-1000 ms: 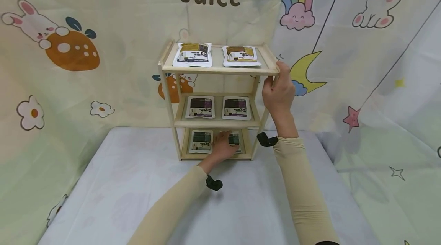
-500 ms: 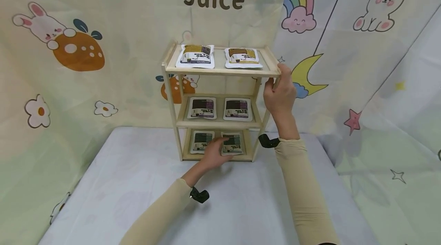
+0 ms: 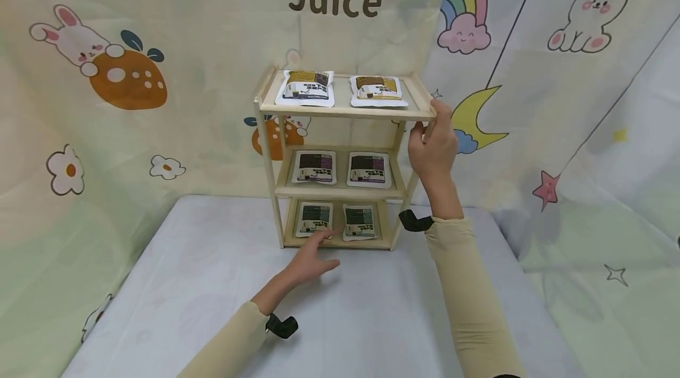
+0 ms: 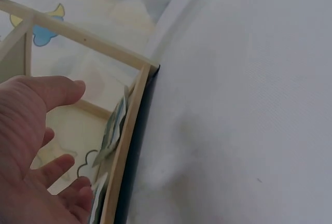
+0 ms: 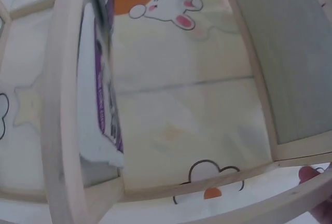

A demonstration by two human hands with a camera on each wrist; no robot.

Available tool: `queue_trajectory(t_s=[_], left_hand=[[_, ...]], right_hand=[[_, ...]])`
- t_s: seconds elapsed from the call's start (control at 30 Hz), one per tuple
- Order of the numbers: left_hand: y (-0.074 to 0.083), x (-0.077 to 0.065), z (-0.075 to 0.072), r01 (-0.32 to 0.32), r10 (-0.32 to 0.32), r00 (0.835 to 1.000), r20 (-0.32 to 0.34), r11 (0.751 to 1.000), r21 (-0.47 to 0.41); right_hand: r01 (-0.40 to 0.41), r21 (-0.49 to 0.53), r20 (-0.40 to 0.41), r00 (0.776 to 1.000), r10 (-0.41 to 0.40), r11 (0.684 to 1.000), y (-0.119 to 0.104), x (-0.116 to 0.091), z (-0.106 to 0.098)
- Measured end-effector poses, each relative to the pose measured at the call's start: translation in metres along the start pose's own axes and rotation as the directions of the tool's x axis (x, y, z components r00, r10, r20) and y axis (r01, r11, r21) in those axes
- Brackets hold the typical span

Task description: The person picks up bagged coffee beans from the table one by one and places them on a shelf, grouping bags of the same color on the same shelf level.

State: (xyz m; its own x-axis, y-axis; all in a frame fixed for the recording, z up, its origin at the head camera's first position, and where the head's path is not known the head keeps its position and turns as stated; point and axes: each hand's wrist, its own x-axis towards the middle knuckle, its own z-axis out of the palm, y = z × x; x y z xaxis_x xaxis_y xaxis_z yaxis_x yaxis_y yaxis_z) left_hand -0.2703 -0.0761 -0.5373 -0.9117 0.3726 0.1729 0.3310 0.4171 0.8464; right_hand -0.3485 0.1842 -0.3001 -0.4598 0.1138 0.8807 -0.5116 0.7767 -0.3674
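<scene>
A three-tier wooden shelf rack (image 3: 340,191) stands on the table with two pouches on each tier. My right hand (image 3: 435,144) grips the rack's top right corner; only a bit of its fingers (image 5: 309,175) shows in the right wrist view. My left hand (image 3: 305,263) holds nothing, its fingers spread before the bottom tier, fingertips overlapping the front of the green-label left pouch (image 3: 314,218). Contact there I cannot tell. Beside it lies the green-label right pouch (image 3: 359,222). In the left wrist view, the thumb and fingers of the left hand (image 4: 31,146) are apart.
Purple-label pouches (image 3: 314,167) lie on the middle tier, yellow-label and brown-label pouches (image 3: 378,91) on top. A white-covered table (image 3: 372,313) extends in front of the rack. Behind hangs a printed cloth (image 3: 212,71) reading "Juice".
My left hand has let go of the bottom right pouch and drawn back toward the lower left, leaving that pouch in full sight. The right hand keeps its hold on the rack.
</scene>
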Motion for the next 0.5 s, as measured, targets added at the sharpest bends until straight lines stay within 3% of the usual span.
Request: queue_trajectory(t_s=[0.23, 0.5], left_hand=[[-0.01, -0.019, -0.011, 0.006, -0.006, 1.0, 0.001, 0.998, 0.063], [-0.02, -0.047, -0.039, 0.046, -0.046, 0.999, -0.001, 0.996, 0.071]], right_hand=[[-0.024, 0.036, 0.036, 0.999, 0.023, 0.999, -0.001, -0.005, -0.015], [-0.001, 0.058, 0.094, 0.996, -0.004, 0.998, 0.002, -0.005, -0.029]])
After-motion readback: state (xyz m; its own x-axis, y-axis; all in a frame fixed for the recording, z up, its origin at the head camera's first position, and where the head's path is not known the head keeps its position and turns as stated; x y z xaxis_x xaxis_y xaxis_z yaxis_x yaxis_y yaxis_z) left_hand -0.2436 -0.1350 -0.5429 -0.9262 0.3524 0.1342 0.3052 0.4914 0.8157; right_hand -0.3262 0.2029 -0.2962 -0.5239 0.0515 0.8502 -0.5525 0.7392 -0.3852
